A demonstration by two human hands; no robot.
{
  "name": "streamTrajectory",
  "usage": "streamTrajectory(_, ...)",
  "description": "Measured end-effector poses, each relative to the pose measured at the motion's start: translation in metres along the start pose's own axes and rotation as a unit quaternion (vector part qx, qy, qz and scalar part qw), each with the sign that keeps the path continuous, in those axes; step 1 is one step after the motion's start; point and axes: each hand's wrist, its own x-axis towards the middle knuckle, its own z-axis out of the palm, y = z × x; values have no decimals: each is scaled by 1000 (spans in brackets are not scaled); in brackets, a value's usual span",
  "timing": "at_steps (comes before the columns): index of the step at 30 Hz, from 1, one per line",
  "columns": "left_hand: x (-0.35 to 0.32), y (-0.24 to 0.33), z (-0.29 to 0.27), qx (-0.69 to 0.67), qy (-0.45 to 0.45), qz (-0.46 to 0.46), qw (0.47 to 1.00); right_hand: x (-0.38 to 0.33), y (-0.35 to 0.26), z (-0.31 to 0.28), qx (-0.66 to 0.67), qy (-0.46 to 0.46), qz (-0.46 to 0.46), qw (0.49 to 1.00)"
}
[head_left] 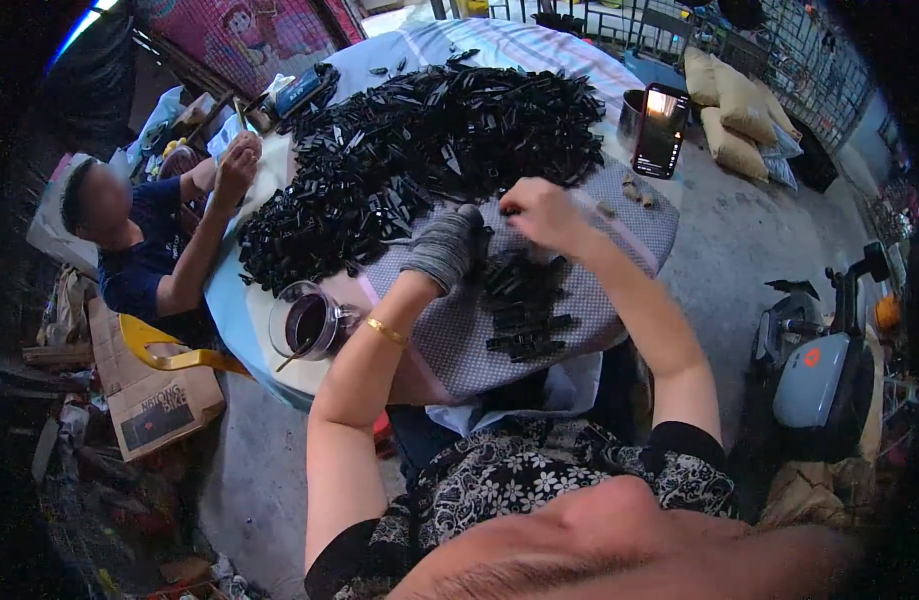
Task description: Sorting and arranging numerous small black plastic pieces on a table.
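Note:
My left hand, in a grey knit glove with a gold bangle below it, is closed at the near edge of a large heap of black, glossy, flat pieces. Dark pieces show beside its fingertips, but what it grips is hidden. Just right of it, my bare right hand is slightly blurred, its fingers pinched together. A small dark thing shows at those fingertips, too small to name. Below both hands, a smaller group of black strips lies on the patterned cloth.
A glass cup of dark liquid with a spoon stands left of my left forearm. A phone leans against a dark cup at the right. Across the left side sits another person, hands raised. Sacks and a scooter stand beyond.

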Motion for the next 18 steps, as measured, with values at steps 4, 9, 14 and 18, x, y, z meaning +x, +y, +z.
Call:
streamTrajectory(4,0,-5,-1,2,-53,8,999,-9,6,8,44,-79,39,995)
streamTrajectory(9,2,-17,14,-86,3,-29,996,-10,4,7,92,-65,26,993)
streamTrajectory(14,8,-22,27,-246,131,20,960,-8,1,2,268,-13,130,955)
streamTrajectory(18,6,-18,26,-267,159,27,950,-4,-5,-6,354,-31,161,921)
